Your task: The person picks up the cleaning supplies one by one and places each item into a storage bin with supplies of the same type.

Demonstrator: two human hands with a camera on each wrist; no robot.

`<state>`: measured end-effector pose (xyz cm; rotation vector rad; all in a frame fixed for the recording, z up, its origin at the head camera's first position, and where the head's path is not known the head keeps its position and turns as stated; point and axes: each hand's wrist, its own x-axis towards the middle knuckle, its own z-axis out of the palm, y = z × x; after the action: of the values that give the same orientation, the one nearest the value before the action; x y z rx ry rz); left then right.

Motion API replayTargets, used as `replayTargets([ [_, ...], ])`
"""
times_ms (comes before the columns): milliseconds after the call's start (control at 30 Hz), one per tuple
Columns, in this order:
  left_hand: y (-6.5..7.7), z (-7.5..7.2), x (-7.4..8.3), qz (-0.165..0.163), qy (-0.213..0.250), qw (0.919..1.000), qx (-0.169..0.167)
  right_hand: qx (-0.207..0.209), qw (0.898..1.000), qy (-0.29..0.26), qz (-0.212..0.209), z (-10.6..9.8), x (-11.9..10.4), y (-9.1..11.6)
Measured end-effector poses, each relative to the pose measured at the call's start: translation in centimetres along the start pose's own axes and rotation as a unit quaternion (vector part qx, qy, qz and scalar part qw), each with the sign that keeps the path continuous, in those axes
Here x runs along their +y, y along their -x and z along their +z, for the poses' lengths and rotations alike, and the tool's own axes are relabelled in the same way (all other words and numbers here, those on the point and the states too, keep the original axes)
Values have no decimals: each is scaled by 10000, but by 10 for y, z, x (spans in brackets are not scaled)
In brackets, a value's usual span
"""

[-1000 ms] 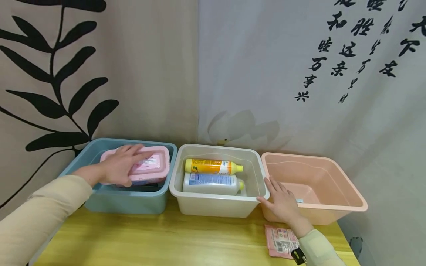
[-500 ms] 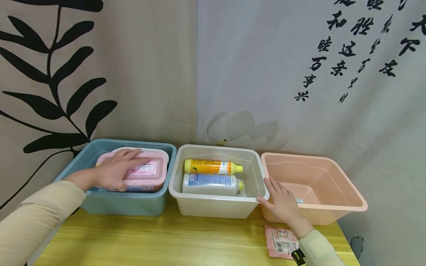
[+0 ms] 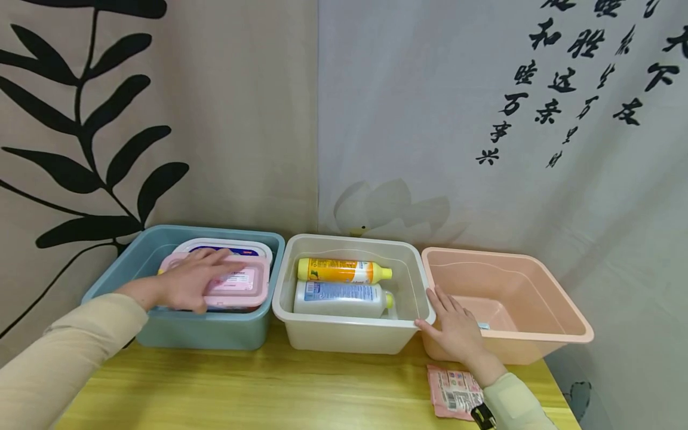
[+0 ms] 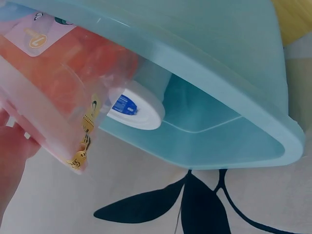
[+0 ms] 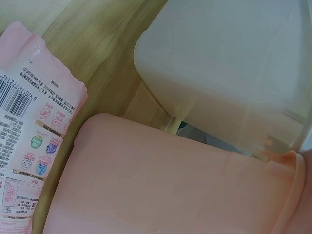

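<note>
- Tabletop (image 3: 242,391): wood-look, carries three bins in a row.
- Blue bin (image 3: 204,332), person's left: work spot. White bin (image 3: 344,338), middle: white bottle (image 3: 334,300) and yellow bottle (image 3: 333,270) lying inside. Peach bin (image 3: 478,269), right.
- Pink-lidded box (image 3: 239,294): at blue bin's mouth, overlapping a white-lidded box (image 3: 255,248) in the head view. Step, my read: positioning it there (setting down or lifting out, stills don't say). Next move probably calls for a steady, level hold, clear of rim and neighbouring lid.
- Hands: left hand (image 3: 185,283) grips pink-lidded box from above, thumb at near edge, fingers across lid. Right hand (image 3: 457,327) spread, resting where white and peach rims meet, holding nothing.
- Hidden: what's under pink-lidded box, so can't tell if it bears weight; its lid print is unreadable. Right fingertips barely enter the right wrist view.
- Pink packet (image 3: 448,392): on tabletop, partly behind right sleeve (image 3: 513,399).
- Tiny pale item (image 3: 484,326) in peach bin: mostly behind near rim, unidentifiable.
</note>
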<state>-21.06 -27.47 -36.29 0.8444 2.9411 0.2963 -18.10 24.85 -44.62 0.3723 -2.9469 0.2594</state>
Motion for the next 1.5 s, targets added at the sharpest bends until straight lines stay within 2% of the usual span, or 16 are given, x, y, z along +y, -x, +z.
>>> replayTargets([
  [333, -2, 1, -3, -234, -232, 9993, -182, 23, 10000, -4, -18, -3, -2, 0],
  [533, -2, 3, -6, -327, -88, 9988, -347, 31, 10000, 5, -33, -2, -2, -1],
  [800, -5, 7, -10, -168, -79, 9985, -521, 64, 10000, 15, -31, -2, -2, 0],
  [1167, -15, 8, -14, -314, 93, 9928, -1149, 2, 10000, 6, 1, -1, -3, 0],
  [1367, -18, 5, -13, -621, 408, 9850, -1559, 11, 10000, 48, -11, -1, -2, 0],
  [1500, -22, 3, -10, -760, 355, 9791, -1853, 149, 9999, 55, -50, -1, -2, 1],
])
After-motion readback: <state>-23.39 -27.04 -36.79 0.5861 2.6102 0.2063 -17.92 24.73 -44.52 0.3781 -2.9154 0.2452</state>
